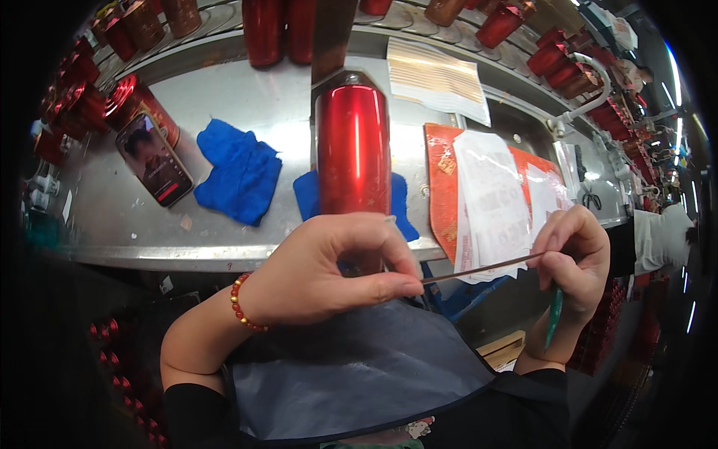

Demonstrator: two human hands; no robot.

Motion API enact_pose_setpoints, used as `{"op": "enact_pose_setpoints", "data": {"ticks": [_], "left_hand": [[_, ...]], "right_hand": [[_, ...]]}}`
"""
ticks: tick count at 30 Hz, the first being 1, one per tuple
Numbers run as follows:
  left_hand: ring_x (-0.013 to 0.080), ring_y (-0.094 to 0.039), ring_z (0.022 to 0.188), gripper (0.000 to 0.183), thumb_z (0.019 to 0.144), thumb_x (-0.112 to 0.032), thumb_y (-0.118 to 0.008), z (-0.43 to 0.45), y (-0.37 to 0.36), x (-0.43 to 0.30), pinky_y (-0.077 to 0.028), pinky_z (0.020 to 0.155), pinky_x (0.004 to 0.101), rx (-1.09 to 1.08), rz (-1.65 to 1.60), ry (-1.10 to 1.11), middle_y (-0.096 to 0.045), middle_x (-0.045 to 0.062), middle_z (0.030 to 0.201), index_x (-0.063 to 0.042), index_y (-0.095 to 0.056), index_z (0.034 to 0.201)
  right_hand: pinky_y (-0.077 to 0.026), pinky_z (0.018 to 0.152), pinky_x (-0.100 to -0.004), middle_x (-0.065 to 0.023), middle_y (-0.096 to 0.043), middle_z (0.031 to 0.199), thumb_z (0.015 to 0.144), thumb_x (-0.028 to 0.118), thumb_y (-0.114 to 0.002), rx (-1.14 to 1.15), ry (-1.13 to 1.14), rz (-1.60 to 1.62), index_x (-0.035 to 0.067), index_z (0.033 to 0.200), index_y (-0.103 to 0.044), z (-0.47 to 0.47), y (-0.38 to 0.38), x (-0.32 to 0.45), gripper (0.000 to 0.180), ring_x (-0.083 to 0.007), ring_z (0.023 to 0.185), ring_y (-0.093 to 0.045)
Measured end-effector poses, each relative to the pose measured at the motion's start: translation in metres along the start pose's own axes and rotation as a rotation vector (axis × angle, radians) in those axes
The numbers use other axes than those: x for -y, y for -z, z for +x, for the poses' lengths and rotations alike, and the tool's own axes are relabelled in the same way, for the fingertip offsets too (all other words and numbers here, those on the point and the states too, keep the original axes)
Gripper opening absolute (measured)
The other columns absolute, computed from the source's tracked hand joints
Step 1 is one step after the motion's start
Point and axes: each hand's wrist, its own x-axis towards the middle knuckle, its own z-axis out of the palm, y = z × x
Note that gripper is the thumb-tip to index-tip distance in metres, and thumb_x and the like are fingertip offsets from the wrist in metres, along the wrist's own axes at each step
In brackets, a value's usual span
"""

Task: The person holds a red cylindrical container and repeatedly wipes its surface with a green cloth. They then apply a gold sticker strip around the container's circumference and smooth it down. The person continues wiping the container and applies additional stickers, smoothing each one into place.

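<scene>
A thin dark strip (pixel 482 267) is stretched between my two hands above my apron. My left hand (pixel 336 269) pinches one end between thumb and forefinger, and my right hand (pixel 572 261) pinches the other. From the right hand a pointed green tool (pixel 554 320) hangs downward; its other end is hidden by the fingers. Just beyond my left hand stands a shiny red metal canister (pixel 354 151), its lower part hidden by the hand. Blue cloth (pixel 405 205) shows on both sides of the canister.
A crumpled blue cloth (pixel 241 171) lies left on the metal table (pixel 185 244), near a phone (pixel 154 160) leaning on a red can (pixel 162 115). Printed sheets (pixel 491 191) lie on an orange mat (pixel 440 185) at right, before a sink. Red and copper-coloured containers line a conveyor (pixel 392 19) behind.
</scene>
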Motion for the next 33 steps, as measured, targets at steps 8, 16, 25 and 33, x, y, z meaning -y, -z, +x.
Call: {"op": "enact_pose_setpoints", "data": {"ticks": [8, 16, 25, 33], "left_hand": [[0.0078, -0.065, 0.088, 0.019, 0.096, -0.011, -0.072, -0.037, 0.003, 0.018, -0.051, 0.079, 0.0222, -0.096, -0.182, 0.263, -0.072, 0.003, 0.105, -0.002, -0.071, 0.113], [0.0088, -0.061, 0.078, 0.063, 0.11, -0.051, -0.039, -0.042, 0.015, 0.019, -0.053, 0.074, 0.023, -0.313, -0.356, 0.369, -0.065, 0.003, 0.09, 0.003, -0.071, 0.118], [0.0068, -0.061, 0.08, 0.035, 0.106, -0.029, -0.059, -0.042, 0.015, 0.024, -0.053, 0.075, 0.0219, -0.334, -0.178, 0.271, -0.069, 0.002, 0.097, 0.001, -0.071, 0.121], [0.0081, -0.065, 0.084, 0.021, 0.098, -0.015, -0.069, -0.039, 0.006, 0.025, -0.053, 0.075, 0.0232, -0.417, -0.151, 0.197, -0.073, 0.004, 0.097, 0.002, -0.071, 0.11]], "right_hand": [[-0.039, 0.05, -0.017, -0.0156, -0.068, 0.085, 0.089, -0.004, -0.063, -0.082, -0.165, 0.156, 0.0, 0.093, -0.056, 0.008, 0.005, -0.054, 0.009, -0.0055, 0.053, -0.051], [-0.031, 0.034, -0.0169, -0.0107, -0.066, 0.082, 0.096, 0.005, -0.064, -0.158, -0.221, 0.087, 0.002, 0.094, -0.057, 0.017, 0.038, -0.096, 0.007, -0.0026, 0.045, -0.045], [-0.035, 0.034, -0.0166, -0.0125, -0.066, 0.086, 0.095, 0.006, -0.066, -0.107, -0.274, 0.081, 0.002, 0.097, -0.058, 0.011, 0.04, -0.104, 0.009, -0.003, 0.047, -0.05], [-0.038, 0.048, -0.0164, -0.008, -0.068, 0.088, 0.095, 0.006, -0.067, -0.142, -0.375, -0.059, -0.002, 0.111, -0.061, 0.01, 0.036, -0.104, 0.019, -0.0022, 0.055, -0.05]]}}
